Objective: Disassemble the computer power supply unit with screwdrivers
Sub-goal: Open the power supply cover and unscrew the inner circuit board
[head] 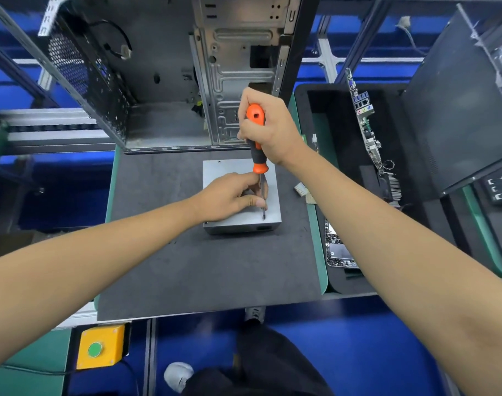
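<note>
Both forearms reach over the dark worktop (187,267). Right hand (268,130) wraps the orange-and-black screwdriver (258,144); left hand (229,197) pinches its shaft on the grey metal power supply box (238,221). A tilted tip could slip and strip the screw.

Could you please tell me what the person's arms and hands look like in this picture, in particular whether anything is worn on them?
Both forearms are bare up to the picture's edges, with no sleeves in view. The left hand and the right hand wear no gloves, and no watch, wristband or ring shows. The fingernails that show are short.
</note>
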A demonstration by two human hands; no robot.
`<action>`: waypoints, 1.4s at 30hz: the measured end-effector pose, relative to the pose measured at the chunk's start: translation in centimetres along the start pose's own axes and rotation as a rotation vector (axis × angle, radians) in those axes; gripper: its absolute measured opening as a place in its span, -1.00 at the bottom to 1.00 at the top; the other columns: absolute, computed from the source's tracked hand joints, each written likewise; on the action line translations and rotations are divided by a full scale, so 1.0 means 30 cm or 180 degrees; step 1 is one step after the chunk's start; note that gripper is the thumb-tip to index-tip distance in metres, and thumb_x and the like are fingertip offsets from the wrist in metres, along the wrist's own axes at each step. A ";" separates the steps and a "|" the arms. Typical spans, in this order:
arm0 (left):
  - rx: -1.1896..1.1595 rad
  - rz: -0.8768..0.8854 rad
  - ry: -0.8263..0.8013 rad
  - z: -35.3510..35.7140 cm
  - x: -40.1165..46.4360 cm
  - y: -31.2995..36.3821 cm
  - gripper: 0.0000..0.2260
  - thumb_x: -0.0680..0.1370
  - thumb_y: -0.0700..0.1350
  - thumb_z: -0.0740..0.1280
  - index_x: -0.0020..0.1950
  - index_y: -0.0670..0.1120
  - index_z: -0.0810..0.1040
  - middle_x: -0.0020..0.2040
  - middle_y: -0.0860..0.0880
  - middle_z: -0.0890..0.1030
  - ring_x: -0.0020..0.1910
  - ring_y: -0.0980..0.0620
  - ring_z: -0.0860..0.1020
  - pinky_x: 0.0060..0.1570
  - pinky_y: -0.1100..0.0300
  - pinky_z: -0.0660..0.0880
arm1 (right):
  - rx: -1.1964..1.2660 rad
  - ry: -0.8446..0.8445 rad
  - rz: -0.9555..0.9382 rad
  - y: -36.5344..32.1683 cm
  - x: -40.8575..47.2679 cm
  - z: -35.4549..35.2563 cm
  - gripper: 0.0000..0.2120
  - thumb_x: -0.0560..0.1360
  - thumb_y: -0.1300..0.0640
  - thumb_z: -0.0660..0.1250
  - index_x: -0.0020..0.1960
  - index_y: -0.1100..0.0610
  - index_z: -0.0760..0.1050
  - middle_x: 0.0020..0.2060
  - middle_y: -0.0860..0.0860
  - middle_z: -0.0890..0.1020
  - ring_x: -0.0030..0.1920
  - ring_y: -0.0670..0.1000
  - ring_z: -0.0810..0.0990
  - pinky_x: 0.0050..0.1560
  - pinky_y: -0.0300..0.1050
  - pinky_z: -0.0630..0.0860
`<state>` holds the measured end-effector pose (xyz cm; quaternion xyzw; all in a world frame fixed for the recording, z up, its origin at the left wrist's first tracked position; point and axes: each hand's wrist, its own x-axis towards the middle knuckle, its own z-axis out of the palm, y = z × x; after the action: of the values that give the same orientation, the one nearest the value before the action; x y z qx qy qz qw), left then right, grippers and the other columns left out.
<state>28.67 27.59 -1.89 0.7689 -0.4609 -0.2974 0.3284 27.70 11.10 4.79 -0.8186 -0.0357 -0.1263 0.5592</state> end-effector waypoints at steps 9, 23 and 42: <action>0.0254 0.0154 0.0083 0.010 -0.007 -0.004 -0.78 0.61 0.03 0.35 -0.13 0.17 0.32 -0.25 0.16 0.55 -0.24 0.07 0.49 -0.19 0.02 0.46 | -0.0024 -0.0006 -0.0017 -0.012 -0.008 -0.013 -0.89 0.34 0.25 0.34 -0.23 0.13 0.41 -0.36 -0.01 0.47 -0.35 0.04 0.47 -0.26 -0.10 0.52; 0.0744 0.0803 0.0045 0.042 -0.007 -0.023 -0.95 0.66 -0.09 0.28 0.02 0.05 0.45 -0.05 0.15 0.56 -0.16 0.15 0.40 -0.12 0.11 0.46 | -0.1530 0.1511 0.0058 -0.112 -0.169 0.020 -0.86 0.30 0.08 0.28 -0.24 0.06 0.32 -0.44 -0.02 0.37 -0.38 0.05 0.36 -0.40 -0.07 0.32; 0.0200 0.0136 0.0423 0.099 -0.062 -0.005 -0.73 0.50 0.18 0.34 -0.15 -0.01 0.64 -0.10 -0.02 0.65 -0.11 0.04 0.55 0.28 -0.16 0.50 | -0.1104 -0.0812 -0.0223 -0.261 -0.234 -0.076 -0.88 0.35 0.19 0.33 -0.14 0.19 0.47 -0.30 0.00 0.56 -0.24 0.10 0.53 -0.19 0.09 0.52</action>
<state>25.74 28.65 -3.51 0.7868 -0.4635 -0.2240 0.3403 18.97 12.48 10.92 -0.9101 -0.1124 -0.0453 0.3962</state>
